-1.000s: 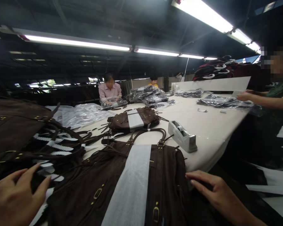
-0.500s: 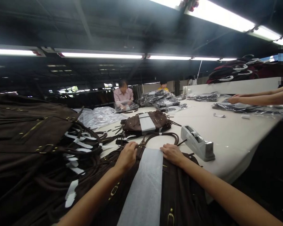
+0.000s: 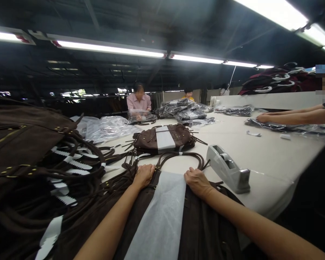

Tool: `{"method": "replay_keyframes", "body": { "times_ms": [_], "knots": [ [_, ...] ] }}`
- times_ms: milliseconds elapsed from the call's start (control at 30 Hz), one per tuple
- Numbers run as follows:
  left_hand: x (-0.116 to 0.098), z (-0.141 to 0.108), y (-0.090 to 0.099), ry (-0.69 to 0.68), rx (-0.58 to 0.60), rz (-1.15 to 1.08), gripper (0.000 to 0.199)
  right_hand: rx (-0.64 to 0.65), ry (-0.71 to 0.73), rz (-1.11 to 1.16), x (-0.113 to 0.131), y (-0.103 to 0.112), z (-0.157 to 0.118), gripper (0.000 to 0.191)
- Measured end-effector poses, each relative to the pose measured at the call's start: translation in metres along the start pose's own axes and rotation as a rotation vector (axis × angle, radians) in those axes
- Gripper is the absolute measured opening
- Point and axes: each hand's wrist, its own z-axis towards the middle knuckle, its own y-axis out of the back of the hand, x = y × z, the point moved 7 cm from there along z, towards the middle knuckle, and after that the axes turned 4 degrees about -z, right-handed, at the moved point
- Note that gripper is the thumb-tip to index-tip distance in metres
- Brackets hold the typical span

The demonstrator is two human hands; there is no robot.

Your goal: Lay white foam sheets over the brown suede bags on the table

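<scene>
A dark brown handbag point(image 3: 197, 224) lies in front of me with its top edge facing away. A whitish paper strip point(image 3: 162, 213) runs lengthwise down its middle. My left hand point(image 3: 144, 176) is closed on the bag's top edge, left of the strip. On the other side, my right hand point(image 3: 197, 181) grips the same edge close to the strip's corner. Beyond the hands, the bag's looped handles point(image 3: 197, 156) rest on the table. The fingertips of both hands are partly hidden.
A grey tape dispenser point(image 3: 229, 169) stands right of the handles on the pale table point(image 3: 224, 130). Another strip-wrapped brown bag point(image 3: 148, 141) lies ahead. Stacked brown bags point(image 3: 29, 144) crowd the left. Plastic-wrapped bags point(image 3: 178, 108) lie farther back. Co-workers are across the table and at right.
My left hand has moved slightly left and lower, closing on the bag's edge. My right hand stays at its side of the strip. The view has shifted a little.
</scene>
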Motion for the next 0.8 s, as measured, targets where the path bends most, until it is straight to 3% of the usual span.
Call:
{"method": "replay_keyframes", "body": {
  "times_ms": [200,400,533,700,800],
  "knots": [
    [-0.003,0.002,0.003,0.017,-0.005,0.038,0.028,0.018,0.017,-0.035,0.001,-0.004,-0.008,0.022],
    [-0.005,-0.001,0.005,-0.02,-0.023,0.003,0.031,-0.017,0.055,0.082,-0.009,0.001,-0.007,0.023],
    [-0.005,0.001,0.007,-0.042,-0.021,-0.032,0.046,0.012,0.045,0.15,-0.015,-0.006,0.005,0.024],
    [-0.001,0.005,0.026,-0.05,-0.054,-0.044,0.053,0.071,0.04,0.202,-0.015,-0.017,0.022,0.023],
    [0.002,0.005,0.04,-0.078,-0.08,-0.031,0.055,0.08,0.032,0.162,-0.014,-0.012,0.022,0.024]
  ]
}}
